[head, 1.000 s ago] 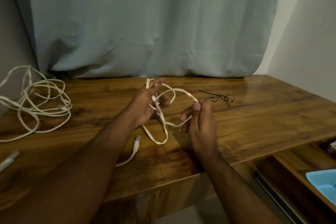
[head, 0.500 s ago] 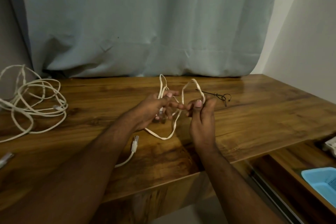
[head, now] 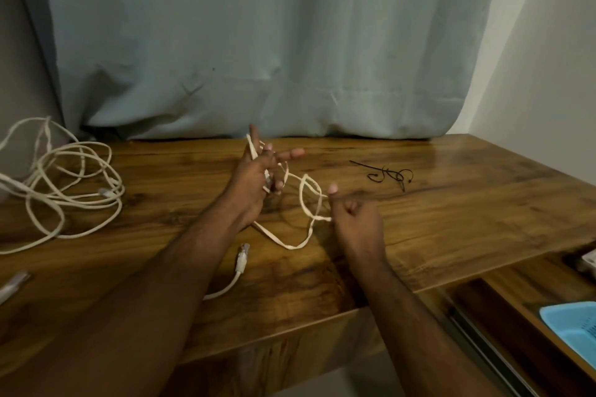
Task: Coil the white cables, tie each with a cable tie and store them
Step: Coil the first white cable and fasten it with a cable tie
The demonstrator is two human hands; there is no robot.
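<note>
At the centre of the frame the left hand (head: 258, 177) holds a flat white cable (head: 303, 203) looped over its partly spread fingers, and the right hand (head: 353, 219), fingers curled, pinches the same cable just to its right. Between the hands the cable runs roughly left to right, a slack loop sagging onto the bench (head: 451, 219), and its plug (head: 242, 257) lies lower down pointing toward the frame's top. A second loose white cable (head: 64, 190) sprawls at the left edge, and black cable ties (head: 387, 175) lie right of the hands.
</note>
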